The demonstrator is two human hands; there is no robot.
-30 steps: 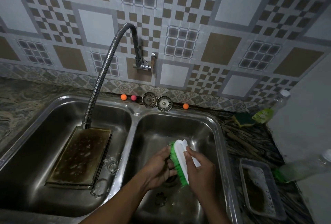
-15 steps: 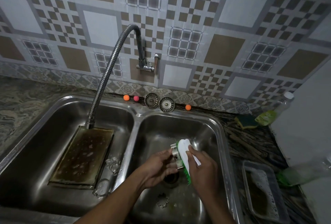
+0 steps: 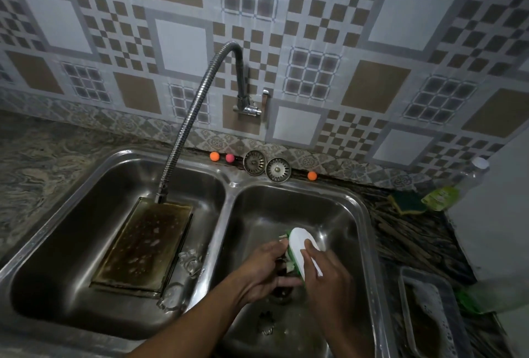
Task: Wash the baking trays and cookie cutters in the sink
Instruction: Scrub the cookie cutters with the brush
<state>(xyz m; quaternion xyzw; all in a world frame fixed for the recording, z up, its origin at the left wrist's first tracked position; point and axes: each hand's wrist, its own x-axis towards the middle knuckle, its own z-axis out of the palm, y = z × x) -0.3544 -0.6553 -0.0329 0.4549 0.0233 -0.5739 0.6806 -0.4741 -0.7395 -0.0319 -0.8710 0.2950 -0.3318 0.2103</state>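
Over the right sink basin, my right hand grips a white scrub brush with green bristles. My left hand holds a small metal cookie cutter against the bristles; most of it is hidden by fingers. Another cutter lies on the right basin floor near the drain. In the left basin a dirty, soapy baking tray lies flat, with two cutters beside its right edge.
The flexible faucet hose ends over the tray's far edge. Two drain strainers and small coloured balls sit on the back rim. On the right counter are a sponge, a bottle, and a soapy tray.
The brush has slid toward me along the cutter and tipped flatter, showing less of its green bristles. My head has tilted up slightly.
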